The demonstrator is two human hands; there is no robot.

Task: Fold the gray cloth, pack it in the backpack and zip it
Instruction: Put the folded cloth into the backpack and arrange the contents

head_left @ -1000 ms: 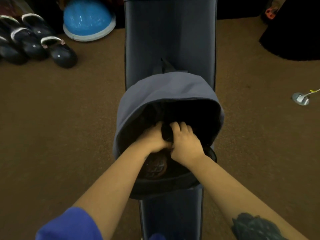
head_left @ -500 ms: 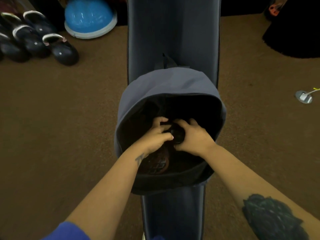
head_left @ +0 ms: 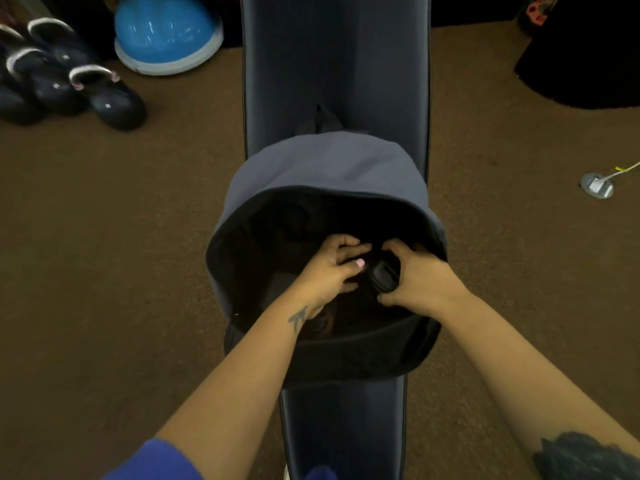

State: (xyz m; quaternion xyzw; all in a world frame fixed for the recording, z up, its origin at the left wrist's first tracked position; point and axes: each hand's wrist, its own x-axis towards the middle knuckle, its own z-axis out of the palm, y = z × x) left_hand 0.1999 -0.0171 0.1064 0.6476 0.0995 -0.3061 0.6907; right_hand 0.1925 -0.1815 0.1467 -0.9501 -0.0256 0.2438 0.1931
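Note:
A gray backpack (head_left: 322, 164) lies on a dark padded bench (head_left: 336, 57) with its main opening gaping toward me and a black lining inside. Both my hands reach into that opening. Between them sits a dark rolled bundle, the gray cloth (head_left: 382, 280), which looks almost black in the shadow. My left hand (head_left: 329, 271) rests on its left side with fingers over the top. From the right, my right hand (head_left: 424, 277) grips it. A brownish item lies lower in the bag, under my left wrist. No zipper pull is visible.
Brown carpet surrounds the narrow bench. Several dark shoes (head_left: 104, 98) and a blue dome (head_left: 166, 32) sit at the far left. A black mass (head_left: 588, 53) fills the far right corner. A silver floor outlet (head_left: 596, 184) with a yellow cable lies on the right.
My hands have moved slightly deeper into the backpack and shifted apart on the bundle. The rolled cloth now shows between them. The bag's mouth looks wider.

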